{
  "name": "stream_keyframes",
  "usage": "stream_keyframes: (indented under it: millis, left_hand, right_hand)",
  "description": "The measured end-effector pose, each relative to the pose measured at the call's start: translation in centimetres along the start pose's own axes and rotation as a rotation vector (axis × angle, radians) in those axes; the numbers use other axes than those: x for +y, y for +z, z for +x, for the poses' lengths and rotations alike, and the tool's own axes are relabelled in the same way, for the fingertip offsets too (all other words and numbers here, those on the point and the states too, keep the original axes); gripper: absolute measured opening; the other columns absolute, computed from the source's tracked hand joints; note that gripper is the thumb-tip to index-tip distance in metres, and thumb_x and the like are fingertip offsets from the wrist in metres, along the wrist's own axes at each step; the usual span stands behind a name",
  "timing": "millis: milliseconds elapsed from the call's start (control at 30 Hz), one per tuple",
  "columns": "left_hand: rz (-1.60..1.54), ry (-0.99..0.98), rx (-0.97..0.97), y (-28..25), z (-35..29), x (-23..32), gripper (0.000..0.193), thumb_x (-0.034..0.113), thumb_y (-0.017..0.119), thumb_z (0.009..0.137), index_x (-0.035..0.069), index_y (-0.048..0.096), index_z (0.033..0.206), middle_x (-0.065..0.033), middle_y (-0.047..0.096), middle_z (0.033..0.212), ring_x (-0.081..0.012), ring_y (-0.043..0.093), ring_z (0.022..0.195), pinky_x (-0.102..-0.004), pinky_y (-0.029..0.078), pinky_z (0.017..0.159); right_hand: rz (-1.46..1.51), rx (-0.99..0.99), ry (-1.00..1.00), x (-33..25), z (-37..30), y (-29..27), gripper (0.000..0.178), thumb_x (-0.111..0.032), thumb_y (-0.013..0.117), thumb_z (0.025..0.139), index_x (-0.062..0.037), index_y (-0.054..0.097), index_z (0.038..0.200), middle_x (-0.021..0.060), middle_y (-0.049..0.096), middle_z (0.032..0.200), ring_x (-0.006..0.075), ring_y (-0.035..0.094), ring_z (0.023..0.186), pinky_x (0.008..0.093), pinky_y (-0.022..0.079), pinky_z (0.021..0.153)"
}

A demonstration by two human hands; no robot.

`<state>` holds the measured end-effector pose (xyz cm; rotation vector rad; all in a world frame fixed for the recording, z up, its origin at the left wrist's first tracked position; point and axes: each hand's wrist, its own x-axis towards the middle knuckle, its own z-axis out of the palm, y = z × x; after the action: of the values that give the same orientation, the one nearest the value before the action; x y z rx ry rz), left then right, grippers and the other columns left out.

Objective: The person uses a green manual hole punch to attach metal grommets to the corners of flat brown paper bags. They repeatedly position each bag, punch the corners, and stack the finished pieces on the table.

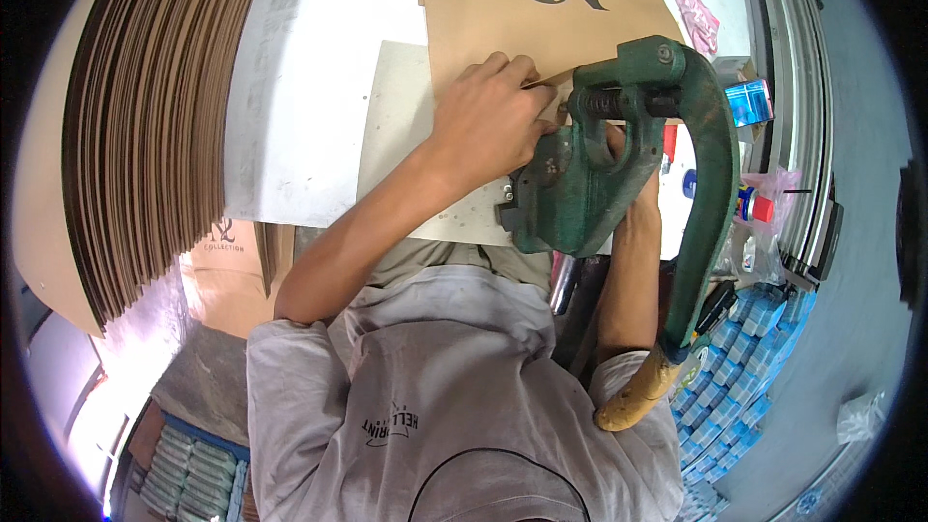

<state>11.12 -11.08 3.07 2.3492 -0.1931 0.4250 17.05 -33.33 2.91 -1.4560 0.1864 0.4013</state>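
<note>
A green cast-metal hand press (pixel 570 184) stands at the near edge of the white table, and its long curved lever ends in a yellow-brown grip (pixel 638 392). Flat on the table beyond it lies a brown paper bag (pixel 527 34) with a dark printed logo, its near edge reaching into the press. My left hand (pixel 491 119) is closed on that edge, fingers curled, just left of the press head. Behind the press body is my right hand (pixel 619 142), close to the bag's near edge. The press covers most of its fingers, so its grip is hidden.
A tall row of stacked brown bags (pixel 159 126) fills the table's left side. To the right are a blue box (pixel 749 102), a pink scrap (pixel 698 15) and a red-capped can (pixel 756 205). Blue-wrapped packs (pixel 739 358) are piled lower right; another brown bag (pixel 224 271) is below the table's left edge.
</note>
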Motion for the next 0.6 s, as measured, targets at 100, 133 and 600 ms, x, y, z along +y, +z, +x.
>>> stream_keyframes:
  millis: [100, 133, 600]
  left_hand:
    - [0.033, -0.021, -0.005, 0.3, 0.5, 0.4, 0.032, 0.02, 0.081, 0.08, 0.007, 0.079, 0.109, -0.0062, 0.068, 0.1, -0.0281, 0.063, 0.096, -0.0383, 0.054, 0.085]
    - [0.035, -0.03, -0.012, 0.4, 0.5, 0.5, 0.031, 0.02, 0.081, 0.08, 0.007, 0.079, 0.108, -0.0059, 0.068, 0.1, -0.028, 0.063, 0.096, -0.0383, 0.054, 0.084]
    - [0.172, 0.02, -0.005, 1.7, 0.8, 1.3, 0.011, 0.015, 0.077, 0.078, 0.007, 0.077, 0.085, -0.0044, 0.066, 0.095, -0.0266, 0.062, 0.094, -0.0402, 0.052, 0.083]
  right_hand:
    - [-0.01, -0.024, -0.028, -0.3, 0.0, -0.1, 0.019, -0.007, 0.06, 0.101, 0.0016, 0.069, 0.115, 0.0091, 0.074, 0.096, 0.0159, 0.07, 0.075, 0.0318, 0.06, 0.064]
    - [-0.013, -0.043, -0.042, -0.5, 0.0, 0.0, 0.017, -0.008, 0.063, 0.099, 0.0022, 0.07, 0.112, 0.0087, 0.074, 0.093, 0.0155, 0.07, 0.073, 0.0315, 0.06, 0.063]
    - [-0.11, 0.024, -0.01, 0.1, 0.7, -1.8, 0.015, -0.009, 0.075, 0.091, 0.0053, 0.074, 0.095, 0.0088, 0.074, 0.087, 0.0147, 0.067, 0.068, 0.0281, 0.054, 0.059]
